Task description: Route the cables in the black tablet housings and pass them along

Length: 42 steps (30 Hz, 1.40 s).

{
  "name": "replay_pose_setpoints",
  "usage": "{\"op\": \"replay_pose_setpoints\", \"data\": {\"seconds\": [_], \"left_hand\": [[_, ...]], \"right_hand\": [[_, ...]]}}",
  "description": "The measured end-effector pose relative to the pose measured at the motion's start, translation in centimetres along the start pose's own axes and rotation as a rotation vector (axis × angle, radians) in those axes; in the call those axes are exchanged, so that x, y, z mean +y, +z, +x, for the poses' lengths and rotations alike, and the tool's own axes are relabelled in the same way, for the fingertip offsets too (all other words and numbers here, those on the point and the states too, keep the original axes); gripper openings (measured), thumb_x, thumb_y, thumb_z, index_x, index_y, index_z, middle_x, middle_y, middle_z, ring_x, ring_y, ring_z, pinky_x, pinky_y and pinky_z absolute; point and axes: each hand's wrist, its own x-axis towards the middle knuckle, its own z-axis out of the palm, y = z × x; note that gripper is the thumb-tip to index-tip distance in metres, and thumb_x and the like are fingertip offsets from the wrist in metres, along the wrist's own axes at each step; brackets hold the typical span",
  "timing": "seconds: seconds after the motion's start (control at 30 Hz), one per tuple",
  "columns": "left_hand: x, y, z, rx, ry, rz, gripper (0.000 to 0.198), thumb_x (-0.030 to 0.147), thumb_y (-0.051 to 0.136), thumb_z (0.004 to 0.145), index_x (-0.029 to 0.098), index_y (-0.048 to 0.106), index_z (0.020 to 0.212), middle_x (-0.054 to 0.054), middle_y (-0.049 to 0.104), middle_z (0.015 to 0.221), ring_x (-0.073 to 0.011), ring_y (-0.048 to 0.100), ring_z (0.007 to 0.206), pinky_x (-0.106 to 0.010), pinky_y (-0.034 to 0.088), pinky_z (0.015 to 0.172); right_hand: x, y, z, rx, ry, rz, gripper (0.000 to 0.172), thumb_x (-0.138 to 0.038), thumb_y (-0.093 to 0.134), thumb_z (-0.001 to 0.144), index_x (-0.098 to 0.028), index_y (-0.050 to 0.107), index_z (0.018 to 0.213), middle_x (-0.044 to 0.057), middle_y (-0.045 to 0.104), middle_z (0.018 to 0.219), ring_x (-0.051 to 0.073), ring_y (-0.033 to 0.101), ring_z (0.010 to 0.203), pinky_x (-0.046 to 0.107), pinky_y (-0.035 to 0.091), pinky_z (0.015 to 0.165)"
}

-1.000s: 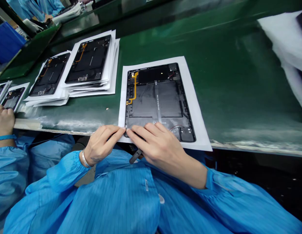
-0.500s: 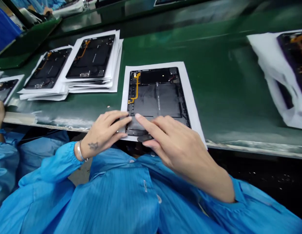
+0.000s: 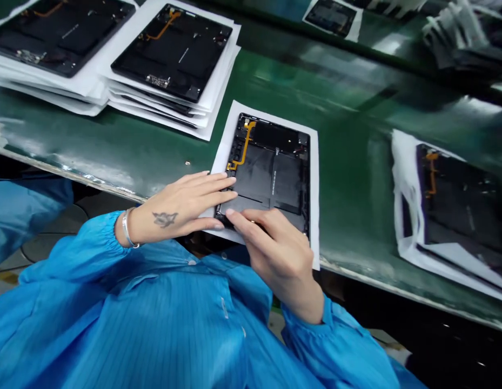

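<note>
At the belt's near edge: left hand [image 3: 181, 202] and right hand [image 3: 277, 251] on an opened tablet [image 3: 270, 178]

Across the whole view, a green assembly belt [image 3: 348, 102], glossy with streaks of reflection, its far stretch blurred. Along the upper left, stacked white paper sheets [image 3: 218, 81] under two more opened tablets, black insides up, the leftmost cut off by the frame. At far right, a blurred tablet [image 3: 457, 210] on crumpled white wrapping [image 3: 407, 216], its right side lost past the frame edge.

Near the belt's edge, the opened tablet on its own white sheet [image 3: 314, 189], turned at an angle, its lower edge partly hidden by both hands. Up its left side, a yellow flex cable [image 3: 245, 146].

Left fingers straight, slightly spread, lying flat on the lower left of the tablet, gripping nothing. Right fingers curled down at the lower edge, any grip hidden behind them, so impossible to tell. On the left wrist, a silver bangle [image 3: 126, 228], just past a blue smock cuff [image 3: 96, 237].
</note>
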Motion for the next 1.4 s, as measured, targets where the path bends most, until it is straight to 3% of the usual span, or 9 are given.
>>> {"op": "replay_pose_setpoints", "data": {"seconds": [0.53,0.73,0.83,0.97,1.1,1.4], "left_hand": [[-0.2,0.6,0.1,0.042,0.012,0.012,0.05,0.045,0.046,0.104,0.016,0.049,0.144,-0.012,0.047,0.155,-0.024,0.04,0.148,-0.044,0.033,0.124],[-0.1,0.5,0.1,0.028,0.019,-0.004,0.049,0.044,0.045,0.104,0.016,0.048,0.145,-0.011,0.046,0.157,-0.0242,0.039,0.149,-0.044,0.032,0.124],[-0.1,0.6,0.0,0.051,0.008,0.0,0.05,0.043,0.048,0.103,0.017,0.048,0.146,-0.012,0.046,0.156,-0.0237,0.039,0.148,-0.044,0.033,0.124],[-0.3,0.9,-0.1,0.084,0.019,0.01,0.051,0.043,0.052,0.102,0.017,0.049,0.145,-0.012,0.048,0.154,-0.0233,0.041,0.147,-0.044,0.035,0.123],[-0.3,0.8,-0.1,0.065,0.032,0.028,0.051,0.044,0.052,0.102,0.016,0.049,0.145,-0.011,0.047,0.156,-0.0231,0.04,0.148,-0.043,0.033,0.124],[-0.3,0.9,-0.1,0.068,0.031,0.039,0.049,0.043,0.047,0.104,0.016,0.049,0.145,-0.012,0.047,0.155,-0.0231,0.039,0.148,-0.044,0.033,0.124]], "right_hand": [[-0.2,0.3,1.0,-0.099,-0.009,-0.051,0.028,-0.004,0.053,0.095,-0.016,0.067,0.116,0.009,0.075,0.104,0.018,0.064,0.086,0.031,0.049,0.07],[-0.7,-0.7,2.5,-0.208,-0.177,-0.308,0.02,-0.01,0.051,0.098,-0.013,0.07,0.103,0.007,0.076,0.098,0.016,0.053,0.071,0.033,0.037,0.061],[-0.5,-1.1,2.9,-0.269,-0.249,-0.337,0.022,-0.011,0.048,0.1,-0.014,0.07,0.101,0.007,0.075,0.097,0.016,0.055,0.075,0.033,0.035,0.06],[0.4,-0.9,1.9,-0.192,-0.151,-0.194,0.028,-0.007,0.046,0.098,-0.014,0.067,0.116,0.009,0.074,0.107,0.017,0.058,0.084,0.03,0.046,0.069],[0.5,-0.3,0.8,-0.047,-0.023,-0.088,0.028,-0.005,0.053,0.095,-0.015,0.067,0.116,0.009,0.074,0.104,0.018,0.06,0.087,0.029,0.051,0.076],[-0.2,0.0,1.2,-0.106,-0.041,-0.077,0.032,-0.006,0.05,0.095,-0.016,0.068,0.119,0.01,0.074,0.104,0.019,0.063,0.085,0.031,0.052,0.071]]}}
